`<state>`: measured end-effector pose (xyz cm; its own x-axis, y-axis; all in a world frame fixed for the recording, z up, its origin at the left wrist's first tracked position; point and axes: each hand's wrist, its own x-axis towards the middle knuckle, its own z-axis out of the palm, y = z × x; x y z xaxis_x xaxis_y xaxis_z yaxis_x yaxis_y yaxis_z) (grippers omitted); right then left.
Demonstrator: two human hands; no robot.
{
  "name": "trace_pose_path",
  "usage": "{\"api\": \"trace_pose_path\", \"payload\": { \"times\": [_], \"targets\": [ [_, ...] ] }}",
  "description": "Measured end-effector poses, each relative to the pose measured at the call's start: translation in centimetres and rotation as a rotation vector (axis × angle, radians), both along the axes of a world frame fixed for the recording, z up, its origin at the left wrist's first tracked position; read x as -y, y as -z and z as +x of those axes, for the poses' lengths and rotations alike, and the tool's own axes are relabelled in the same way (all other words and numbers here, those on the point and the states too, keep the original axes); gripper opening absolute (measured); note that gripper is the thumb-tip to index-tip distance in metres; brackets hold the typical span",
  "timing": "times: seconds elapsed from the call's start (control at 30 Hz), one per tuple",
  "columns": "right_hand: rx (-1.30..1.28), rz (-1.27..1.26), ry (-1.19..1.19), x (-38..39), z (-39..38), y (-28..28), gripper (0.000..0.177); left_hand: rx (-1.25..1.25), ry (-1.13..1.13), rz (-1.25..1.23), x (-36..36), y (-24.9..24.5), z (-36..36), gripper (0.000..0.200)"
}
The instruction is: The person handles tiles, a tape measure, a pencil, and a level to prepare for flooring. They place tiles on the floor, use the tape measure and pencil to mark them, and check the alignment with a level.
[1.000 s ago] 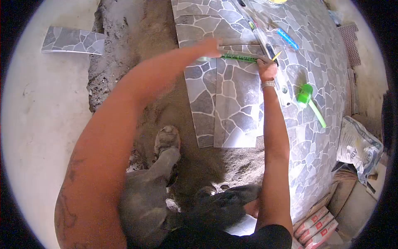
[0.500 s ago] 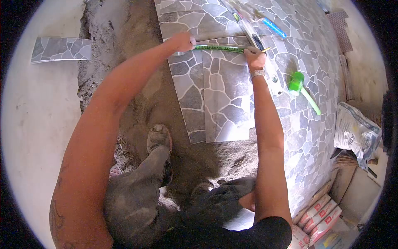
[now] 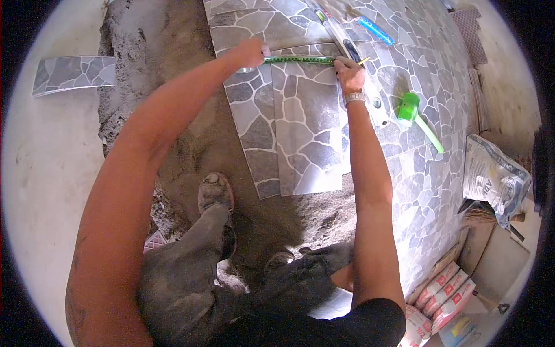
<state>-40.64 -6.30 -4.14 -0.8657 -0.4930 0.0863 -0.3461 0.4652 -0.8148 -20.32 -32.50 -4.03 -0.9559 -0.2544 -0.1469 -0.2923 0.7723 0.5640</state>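
A green tape measure (image 3: 298, 59) is stretched across stone-patterned grey floor tiles. At its left end my left hand (image 3: 252, 54) is closed around it, with part of a round case showing below the fingers. My right hand (image 3: 350, 75), with a watch at the wrist, pinches the other end of the tape. A thin yellow pencil-like stick (image 3: 363, 60) pokes out from the right fingers. Beneath the tape lies a loose tile (image 3: 309, 130), overlapping another tile (image 3: 254, 133) at its left. Beside my right hand a spirit level (image 3: 341, 37) rests on the tiles, partly hidden.
A green mallet (image 3: 408, 110) and a blue object (image 3: 376, 30) lie on the tiles at right. Bags (image 3: 494, 173) and stacked red-white sacks (image 3: 445, 295) stand further right. Sandy ground (image 3: 191, 133) runs along the left, with a cut tile piece (image 3: 74, 75) beyond it.
The view has shifted slightly, so most things appear a little further left and up. Both hands keep their hold on the tape, which looks slightly straighter.
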Motion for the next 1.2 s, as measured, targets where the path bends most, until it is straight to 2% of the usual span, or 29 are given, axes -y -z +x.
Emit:
{"api": "trace_pose_path", "payload": {
  "times": [0.13, 0.23, 0.33, 0.43, 0.53, 0.63, 0.73, 0.83, 0.93, 1.03, 1.13, 1.17, 1.2],
  "targets": [
    [0.007, 0.003, -0.009, 0.2, 0.2, -0.2, 0.027, 0.078, -0.010, -0.055, -1.5, -3.1, 0.6, 0.025],
    [-0.109, 0.035, 0.015, 0.3, 0.9, -0.9, 0.026, -0.054, 0.005, -0.107, -1.1, -1.8, 0.6, 0.031],
    [-0.055, 0.067, 0.008, 0.1, 1.3, -2.0, 0.025, -0.035, -0.017, -0.114, -2.0, -3.3, 0.9, 0.030],
    [-0.116, 0.023, 0.012, 0.2, 0.7, -0.7, 0.025, -0.025, -0.042, -0.126, -1.7, -2.3, 0.5, 0.030],
    [-0.022, 0.033, 0.004, 0.1, 0.6, -1.0, 0.025, -0.065, -0.037, -0.111, -0.6, -0.1, 0.2, 0.032],
    [0.001, 0.029, 0.024, 0.2, -0.2, 0.1, 0.025, 0.019, -0.017, -0.126, -0.3, 0.0, -0.2, 0.026],
    [0.078, -0.152, -0.042, -0.1, -1.3, 2.4, 0.026, 0.048, -0.073, -0.047, -0.5, 0.0, -0.1, 0.026],
    [0.026, -0.108, -0.040, 0.0, -1.4, 2.6, 0.027, 0.040, -0.079, -0.003, -0.8, -0.8, 0.1, 0.026],
    [0.095, -0.104, -0.056, 0.0, -1.7, 2.3, 0.025, 0.036, -0.048, -0.053, -1.6, -2.5, 0.5, 0.032],
    [0.061, -0.345, -0.167, 0.2, -1.1, 1.2, 0.029, 0.019, -0.011, -0.116, -1.6, -2.6, 0.6, 0.030],
    [-0.280, -0.212, -0.216, 0.9, -0.6, -2.5, 0.039, 0.046, -0.029, -0.169, -2.2, -3.7, 0.9, 0.026],
    [-0.283, -0.130, -0.250, 1.7, -0.3, -4.1, 0.047, 0.024, -0.024, -0.171, -2.0, -3.3, 1.0, 0.026],
    [-0.050, -0.235, -0.327, 2.5, 0.6, -5.2, 0.045, 0.003, -0.017, -0.173, -1.8, -2.7, 0.9, 0.027]
  ]
}}
